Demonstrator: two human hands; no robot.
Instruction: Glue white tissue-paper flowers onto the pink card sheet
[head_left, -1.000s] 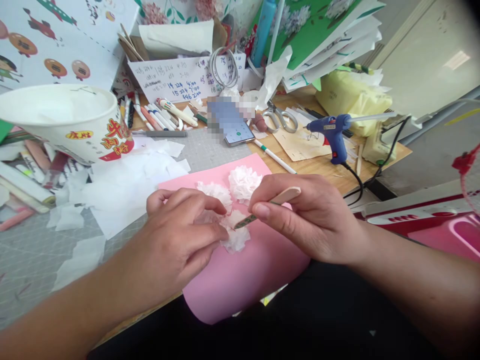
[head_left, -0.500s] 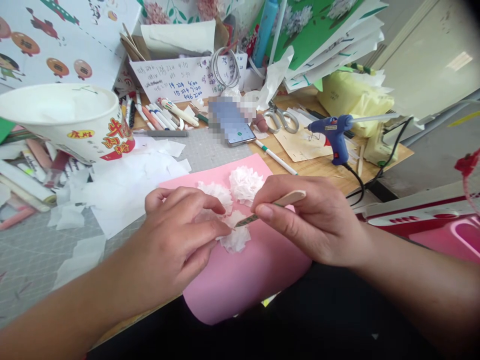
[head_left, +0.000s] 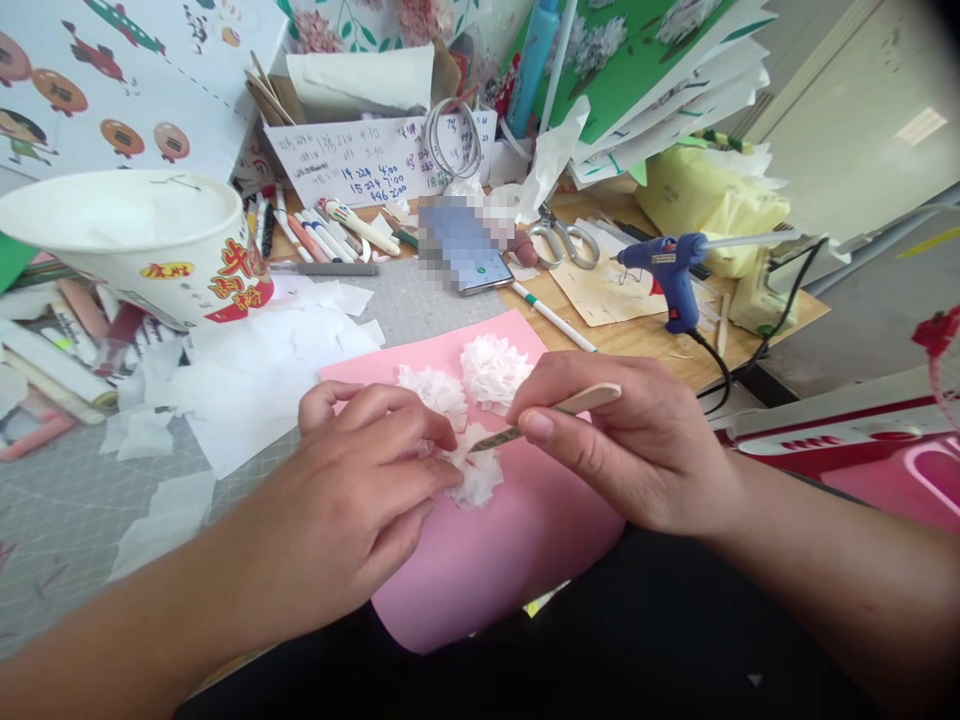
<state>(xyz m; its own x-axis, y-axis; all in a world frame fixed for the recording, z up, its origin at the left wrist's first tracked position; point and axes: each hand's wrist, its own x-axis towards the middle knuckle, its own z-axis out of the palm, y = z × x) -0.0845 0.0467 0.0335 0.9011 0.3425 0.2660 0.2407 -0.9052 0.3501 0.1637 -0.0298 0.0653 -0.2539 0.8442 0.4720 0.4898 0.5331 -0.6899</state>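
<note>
A wooden craft stick (head_left: 589,400) is pinched between thumb and fingers of my right hand (head_left: 630,440). Its dark, narrow end touches the ruffled petals of a white paper flower (head_left: 480,478). My left hand (head_left: 367,470) is curled over the left side of that flower, its fingertips gripping the petals; part of the flower is hidden beneath them. Two more white paper flowers, one at the upper right (head_left: 495,370) and one at the upper left (head_left: 435,390), sit just behind. All rest on a pink paper sheet (head_left: 495,570) that bends down over the table's front edge.
A blue glue gun (head_left: 679,280) stands at the right with its black cord. Scissors (head_left: 562,240), a phone (head_left: 465,245) and a marker (head_left: 555,318) lie behind the flowers. At the left are a large paper cup (head_left: 135,245) and scattered white paper pieces (head_left: 262,365).
My left fingers have shifted slightly and closed in on the flower's petals. My right hand still holds the craft stick at the flower, nearly unmoved. The view has shifted a little.
</note>
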